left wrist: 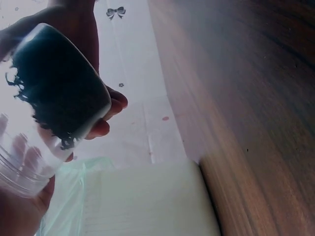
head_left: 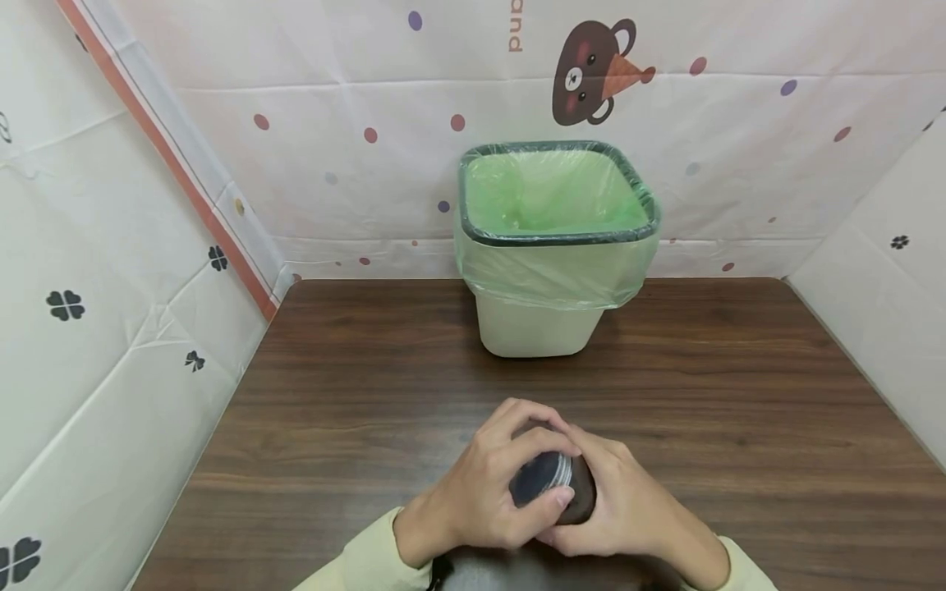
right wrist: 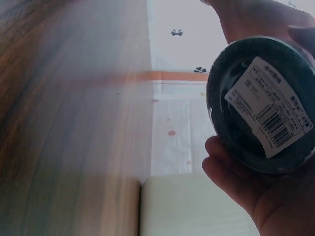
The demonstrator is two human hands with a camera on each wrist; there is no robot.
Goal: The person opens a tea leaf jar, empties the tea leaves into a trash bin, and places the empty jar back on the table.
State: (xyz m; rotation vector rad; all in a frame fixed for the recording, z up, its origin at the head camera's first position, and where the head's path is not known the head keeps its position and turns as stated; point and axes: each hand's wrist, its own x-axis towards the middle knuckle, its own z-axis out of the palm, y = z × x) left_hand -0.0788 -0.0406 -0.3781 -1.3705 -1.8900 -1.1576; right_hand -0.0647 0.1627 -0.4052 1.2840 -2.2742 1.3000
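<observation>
A clear jar [head_left: 538, 478] with ridged rings near one end is held between both hands over the front of the table. Dark, ragged-edged contents [left wrist: 61, 83] fill its lower part in the left wrist view. In the right wrist view its round dark base [right wrist: 224, 130] faces the camera, with a white barcode label [right wrist: 268, 105] on it. My left hand [head_left: 495, 484] curls over the ringed end, thumb across the near side. My right hand [head_left: 624, 501] wraps the jar from the right. The jar is tilted, and fingers hide much of its side.
A pale bin [head_left: 539, 330] lined with a green plastic bag [head_left: 562, 275] stands at the back of the brown wooden table [head_left: 355, 394]. Printed white sheeting [head_left: 384, 180] hangs behind and along both sides.
</observation>
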